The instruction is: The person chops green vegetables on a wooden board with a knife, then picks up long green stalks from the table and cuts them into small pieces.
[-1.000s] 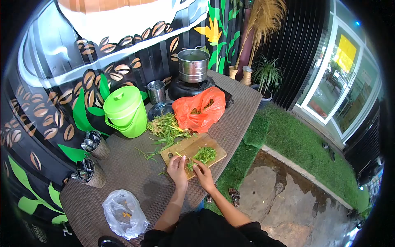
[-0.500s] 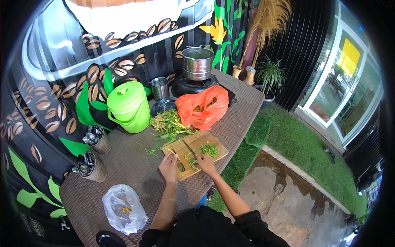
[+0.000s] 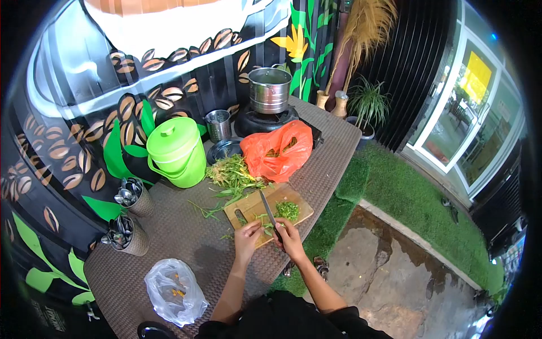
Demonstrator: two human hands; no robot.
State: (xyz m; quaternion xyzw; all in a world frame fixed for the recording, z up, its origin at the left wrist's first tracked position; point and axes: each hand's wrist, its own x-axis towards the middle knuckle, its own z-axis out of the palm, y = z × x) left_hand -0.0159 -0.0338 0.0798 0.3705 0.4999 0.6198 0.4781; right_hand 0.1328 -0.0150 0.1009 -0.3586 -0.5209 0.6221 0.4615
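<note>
On the wooden cutting board (image 3: 234, 212) lies a small heap of finely chopped greens (image 3: 288, 211), with loose green bits nearer me. My right hand (image 3: 290, 242) is closed around the handle of a knife (image 3: 267, 208), its blade pointing up and away over the board. My left hand (image 3: 246, 239) is at the board's near left edge, fingers pinched on a bit of leafy greens (image 3: 266, 227) between the two hands. The fingertips partly hide what is pinched. Just beyond the board is a pile of uncut leafy stems (image 3: 230, 174).
An orange plastic bag (image 3: 276, 151) stands behind the board. A lidded green bucket (image 3: 178, 152), a steel cup (image 3: 218, 125) and a pot (image 3: 269, 90) on a burner are farther back. Cutlery holders (image 3: 131, 240) and a clear plastic bag (image 3: 175, 292) are at left.
My left hand has moved right, toward my right hand. My right hand has drawn back toward me, and the knife has lifted off the board, its blade tilted upward.
</note>
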